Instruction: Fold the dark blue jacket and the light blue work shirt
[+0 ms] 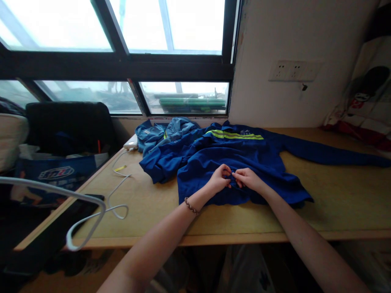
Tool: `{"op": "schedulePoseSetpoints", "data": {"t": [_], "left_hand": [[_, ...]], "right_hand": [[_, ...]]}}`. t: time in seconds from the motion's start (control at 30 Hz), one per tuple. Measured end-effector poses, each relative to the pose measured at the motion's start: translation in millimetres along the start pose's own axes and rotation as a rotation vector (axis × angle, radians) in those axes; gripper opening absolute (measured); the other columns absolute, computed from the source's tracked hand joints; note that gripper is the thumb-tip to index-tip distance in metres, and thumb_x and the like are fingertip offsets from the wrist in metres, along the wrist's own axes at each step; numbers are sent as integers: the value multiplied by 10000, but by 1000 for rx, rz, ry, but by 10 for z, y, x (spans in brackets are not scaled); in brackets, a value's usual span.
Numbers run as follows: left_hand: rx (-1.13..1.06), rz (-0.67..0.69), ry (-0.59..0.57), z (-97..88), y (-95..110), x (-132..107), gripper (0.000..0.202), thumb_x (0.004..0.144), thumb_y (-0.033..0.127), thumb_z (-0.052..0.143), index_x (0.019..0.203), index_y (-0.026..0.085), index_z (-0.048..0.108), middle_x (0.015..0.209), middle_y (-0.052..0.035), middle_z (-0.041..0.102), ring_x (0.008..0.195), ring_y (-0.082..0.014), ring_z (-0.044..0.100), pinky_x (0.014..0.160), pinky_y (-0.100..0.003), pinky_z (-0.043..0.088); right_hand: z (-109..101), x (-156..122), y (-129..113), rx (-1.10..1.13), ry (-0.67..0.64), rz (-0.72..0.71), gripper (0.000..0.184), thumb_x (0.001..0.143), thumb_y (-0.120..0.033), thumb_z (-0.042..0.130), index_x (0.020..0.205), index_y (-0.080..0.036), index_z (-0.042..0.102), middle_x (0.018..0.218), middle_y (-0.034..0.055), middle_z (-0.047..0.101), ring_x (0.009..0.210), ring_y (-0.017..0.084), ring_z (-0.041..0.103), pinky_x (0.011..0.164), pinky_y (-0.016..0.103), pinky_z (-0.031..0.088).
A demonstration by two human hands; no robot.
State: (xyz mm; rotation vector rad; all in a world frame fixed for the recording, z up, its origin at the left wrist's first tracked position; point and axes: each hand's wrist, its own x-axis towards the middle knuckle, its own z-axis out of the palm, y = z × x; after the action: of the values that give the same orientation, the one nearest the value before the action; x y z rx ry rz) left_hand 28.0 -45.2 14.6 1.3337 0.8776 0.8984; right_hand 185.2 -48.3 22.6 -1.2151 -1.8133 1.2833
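A blue jacket [238,158] with yellow-green stripes lies spread on the wooden table [342,203], one sleeve stretched far to the right. My left hand [219,178] and my right hand [248,178] meet at the middle of its front near the hem. Both pinch the blue cloth with fingers curled, fingertips almost touching each other. A beaded bracelet [191,206] circles my left wrist. A second, lighter blue garment [163,134] lies bunched behind the jacket at the left.
A white charger [131,142] with its cable [117,195] lies on the table's left part. A white hanger [76,203] juts in from the left. A dark bag [69,126] stands by the window. Wall sockets [293,70] are on the wall.
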Motion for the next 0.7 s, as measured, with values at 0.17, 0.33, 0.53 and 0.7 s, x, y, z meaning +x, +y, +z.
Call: {"op": "schedulePoseSetpoints", "data": {"t": [0.17,0.33,0.53,0.7], "left_hand": [[233,100,-62,-18,70,-70,291,609,69,468,880,165,432,695,39,537,404,-41,472,384,-151,333],[675,289,-101,-70,187,-150,227,689,149,466,912,160,506,530,51,467,470,-82,454,443,-180,308],[1170,271,-132,-127,327,-423,764,636,532,587,1241,140,333,979,-112,566,906,-252,532,730,-332,414],[1374,215,-90,-449,204,-1048,712,706,542,515,1276,161,325,1330,-143,325,1220,-313,271,980,-475,233]], "right_hand": [[-25,-8,59,417,-127,220,346,679,-465,588,574,-169,444,365,-88,341,331,47,288,388,197,217],[-61,-7,24,117,-144,128,423,711,-543,513,554,-151,495,432,-25,473,397,74,420,418,206,305],[-108,-282,13,-382,39,-63,393,722,-521,513,869,-167,598,853,56,622,793,180,562,704,297,443],[-301,-1134,356,-885,193,-102,578,661,-511,578,1187,-296,475,1288,42,421,1152,280,370,940,459,323]]}}
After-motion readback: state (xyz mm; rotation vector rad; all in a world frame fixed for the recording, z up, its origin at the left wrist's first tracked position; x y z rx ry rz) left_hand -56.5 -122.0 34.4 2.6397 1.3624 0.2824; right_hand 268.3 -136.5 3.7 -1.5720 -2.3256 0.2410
